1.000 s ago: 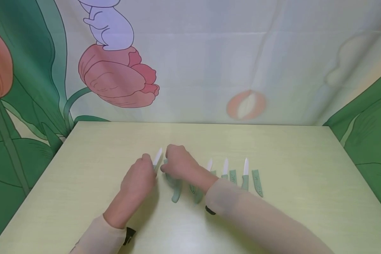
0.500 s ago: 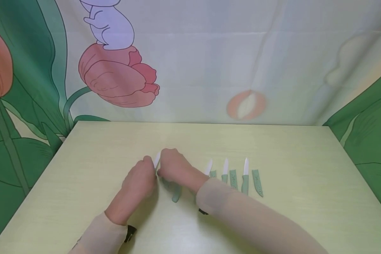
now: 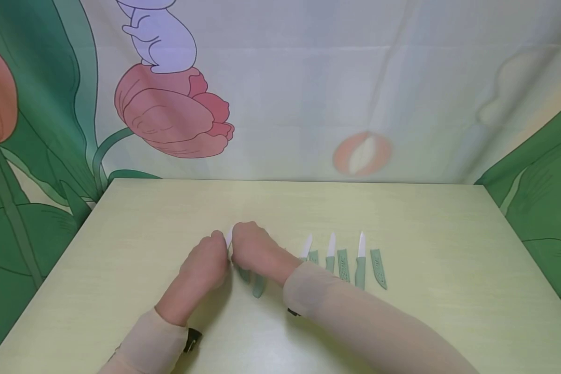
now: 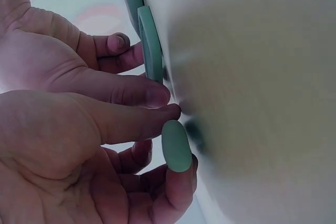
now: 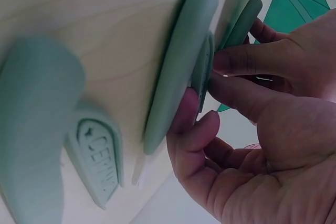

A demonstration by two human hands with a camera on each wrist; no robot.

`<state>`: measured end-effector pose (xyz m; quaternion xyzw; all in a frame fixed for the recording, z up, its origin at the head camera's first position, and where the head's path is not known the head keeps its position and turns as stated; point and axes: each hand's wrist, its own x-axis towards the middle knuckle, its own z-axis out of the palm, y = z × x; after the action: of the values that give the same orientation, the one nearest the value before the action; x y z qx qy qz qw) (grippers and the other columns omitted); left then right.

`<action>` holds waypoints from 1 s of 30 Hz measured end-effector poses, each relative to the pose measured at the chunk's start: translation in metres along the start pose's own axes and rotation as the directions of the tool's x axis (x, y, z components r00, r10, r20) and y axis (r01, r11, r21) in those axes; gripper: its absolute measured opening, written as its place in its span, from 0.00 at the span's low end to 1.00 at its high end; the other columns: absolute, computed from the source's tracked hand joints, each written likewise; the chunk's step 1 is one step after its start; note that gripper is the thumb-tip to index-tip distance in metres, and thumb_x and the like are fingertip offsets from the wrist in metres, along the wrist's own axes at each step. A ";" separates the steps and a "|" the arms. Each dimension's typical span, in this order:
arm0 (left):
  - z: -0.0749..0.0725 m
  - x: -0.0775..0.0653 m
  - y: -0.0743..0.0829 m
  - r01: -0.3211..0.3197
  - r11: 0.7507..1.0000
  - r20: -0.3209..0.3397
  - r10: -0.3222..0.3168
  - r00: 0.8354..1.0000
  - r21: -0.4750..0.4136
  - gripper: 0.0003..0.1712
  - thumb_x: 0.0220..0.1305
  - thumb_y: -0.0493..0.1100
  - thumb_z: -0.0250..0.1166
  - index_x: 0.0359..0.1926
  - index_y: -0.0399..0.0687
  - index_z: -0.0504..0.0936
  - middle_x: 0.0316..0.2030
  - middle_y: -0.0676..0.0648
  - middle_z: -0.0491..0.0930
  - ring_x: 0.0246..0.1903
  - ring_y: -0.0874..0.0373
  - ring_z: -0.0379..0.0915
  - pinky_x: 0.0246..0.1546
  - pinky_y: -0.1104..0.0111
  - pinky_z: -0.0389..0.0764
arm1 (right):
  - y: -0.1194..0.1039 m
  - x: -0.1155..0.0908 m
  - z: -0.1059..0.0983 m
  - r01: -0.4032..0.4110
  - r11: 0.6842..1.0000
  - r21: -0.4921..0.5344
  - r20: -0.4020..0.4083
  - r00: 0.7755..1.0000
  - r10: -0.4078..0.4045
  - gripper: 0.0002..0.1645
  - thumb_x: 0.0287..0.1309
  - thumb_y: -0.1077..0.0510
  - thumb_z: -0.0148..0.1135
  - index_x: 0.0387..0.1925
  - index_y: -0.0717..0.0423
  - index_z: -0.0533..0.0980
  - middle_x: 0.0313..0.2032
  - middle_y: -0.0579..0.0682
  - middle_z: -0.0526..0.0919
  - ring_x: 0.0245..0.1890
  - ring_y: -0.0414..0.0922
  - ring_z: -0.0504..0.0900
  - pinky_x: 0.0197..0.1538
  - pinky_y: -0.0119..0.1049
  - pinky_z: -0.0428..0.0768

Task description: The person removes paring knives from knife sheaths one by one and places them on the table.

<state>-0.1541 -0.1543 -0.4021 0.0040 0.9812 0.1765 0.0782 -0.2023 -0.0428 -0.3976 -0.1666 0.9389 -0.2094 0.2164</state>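
My left hand (image 3: 204,266) pinches the pale green handle (image 4: 176,146) of a small knife between thumb and fingers. Its white blade (image 3: 229,237) points away from me, partly covered by the hands. Close against it on the right, my right hand (image 3: 259,250) pinches a green blade sheath (image 5: 202,72) between thumb and fingertips, low over the table. Just right of that sheath lies another knife (image 5: 181,72), and the right hand's fingers reach close to its handle. From above, the right hand covers most of this knife.
Farther right on the pale wooden table (image 3: 449,249) lie more white-bladed knives, one (image 3: 361,267) near the end of the row. Green sheaths lie between and beside them, the last sheath (image 3: 378,268) at the far right. A printed curtain (image 3: 280,93) hangs behind the table.
My right hand has moved left and slightly toward me, up against the left hand, with the sheath. The left hand has barely moved, its knife still held.
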 end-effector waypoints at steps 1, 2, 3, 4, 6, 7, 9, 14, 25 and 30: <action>0.000 0.000 0.000 -0.002 1.000 0.004 0.002 1.000 0.002 0.03 0.63 0.32 0.50 0.34 0.34 0.64 0.25 0.41 0.68 0.21 0.51 0.65 0.17 0.64 0.68 | 0.000 0.000 0.000 0.000 1.000 -0.009 -0.003 1.000 0.000 0.10 0.49 0.68 0.58 0.17 0.57 0.75 0.10 0.47 0.73 0.07 0.40 0.73 0.13 0.32 0.72; -0.001 0.001 0.000 -0.004 1.000 0.007 0.004 1.000 0.003 0.04 0.63 0.33 0.50 0.34 0.34 0.64 0.25 0.40 0.68 0.21 0.51 0.65 0.17 0.64 0.68 | 0.000 0.000 0.000 0.000 1.000 -0.018 -0.005 1.000 0.000 0.10 0.49 0.68 0.58 0.17 0.56 0.75 0.10 0.47 0.72 0.07 0.40 0.72 0.13 0.32 0.71; -0.001 0.001 0.000 -0.004 1.000 0.011 0.004 1.000 0.002 0.04 0.63 0.33 0.50 0.34 0.34 0.64 0.25 0.40 0.68 0.21 0.51 0.65 0.18 0.64 0.69 | 0.000 0.000 0.000 0.002 1.000 -0.025 -0.009 1.000 -0.002 0.10 0.49 0.68 0.59 0.17 0.56 0.74 0.10 0.47 0.71 0.08 0.40 0.71 0.13 0.31 0.71; -0.001 0.001 0.000 -0.004 1.000 0.014 0.004 1.000 0.002 0.04 0.63 0.33 0.50 0.34 0.34 0.64 0.25 0.40 0.68 0.22 0.51 0.65 0.18 0.64 0.69 | 0.000 0.000 0.000 0.001 0.999 -0.033 -0.011 1.000 -0.001 0.10 0.49 0.67 0.60 0.17 0.56 0.74 0.10 0.47 0.70 0.08 0.40 0.70 0.13 0.31 0.70; -0.002 0.001 0.000 -0.003 1.000 0.020 0.003 1.000 0.000 0.04 0.63 0.33 0.50 0.35 0.33 0.64 0.25 0.40 0.68 0.22 0.51 0.66 0.18 0.63 0.69 | 0.000 -0.001 -0.001 0.001 0.999 -0.053 -0.017 1.000 -0.002 0.10 0.49 0.66 0.61 0.17 0.56 0.74 0.11 0.46 0.69 0.08 0.39 0.70 0.13 0.30 0.70; -0.002 0.001 0.000 -0.001 1.000 0.023 0.001 1.000 -0.002 0.05 0.64 0.33 0.50 0.35 0.33 0.64 0.25 0.40 0.68 0.22 0.51 0.66 0.18 0.63 0.69 | 0.000 -0.002 -0.001 -0.002 0.998 -0.059 -0.018 1.000 0.001 0.10 0.49 0.66 0.61 0.17 0.56 0.74 0.11 0.46 0.69 0.08 0.39 0.69 0.13 0.30 0.70; -0.003 0.001 0.001 0.002 1.000 0.027 -0.002 1.000 -0.008 0.05 0.64 0.34 0.50 0.35 0.33 0.64 0.26 0.40 0.68 0.22 0.51 0.66 0.18 0.64 0.69 | -0.001 -0.003 -0.002 -0.005 0.997 -0.077 -0.020 1.000 0.003 0.09 0.49 0.66 0.61 0.17 0.55 0.74 0.12 0.46 0.69 0.08 0.39 0.70 0.13 0.30 0.70; -0.003 0.002 0.001 0.001 1.000 0.027 -0.001 1.000 -0.007 0.06 0.65 0.34 0.50 0.36 0.33 0.65 0.26 0.41 0.68 0.22 0.51 0.66 0.18 0.64 0.70 | -0.002 -0.004 -0.003 -0.012 0.995 -0.102 -0.019 1.000 0.010 0.09 0.49 0.65 0.62 0.17 0.55 0.75 0.14 0.47 0.72 0.09 0.39 0.72 0.14 0.30 0.72; -0.002 0.003 0.000 0.003 1.000 0.023 -0.003 1.000 0.004 0.07 0.65 0.35 0.50 0.37 0.32 0.66 0.27 0.41 0.68 0.23 0.51 0.67 0.20 0.64 0.70 | -0.002 -0.005 -0.003 -0.019 0.990 -0.141 -0.020 1.000 0.017 0.11 0.52 0.60 0.65 0.18 0.55 0.75 0.24 0.51 0.75 0.12 0.39 0.75 0.16 0.29 0.73; -0.002 0.002 -0.001 0.012 1.000 0.027 -0.012 1.000 -0.008 0.06 0.65 0.35 0.50 0.37 0.33 0.66 0.28 0.41 0.68 0.23 0.51 0.67 0.19 0.64 0.70 | -0.002 -0.004 -0.002 -0.024 0.989 -0.146 -0.021 1.000 0.021 0.11 0.52 0.59 0.66 0.18 0.55 0.75 0.28 0.52 0.74 0.14 0.40 0.76 0.17 0.30 0.74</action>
<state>-0.1568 -0.1560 -0.4005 0.0003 0.9793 0.1799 0.0925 -0.1991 -0.0422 -0.3934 -0.1692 0.9557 -0.1391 0.1967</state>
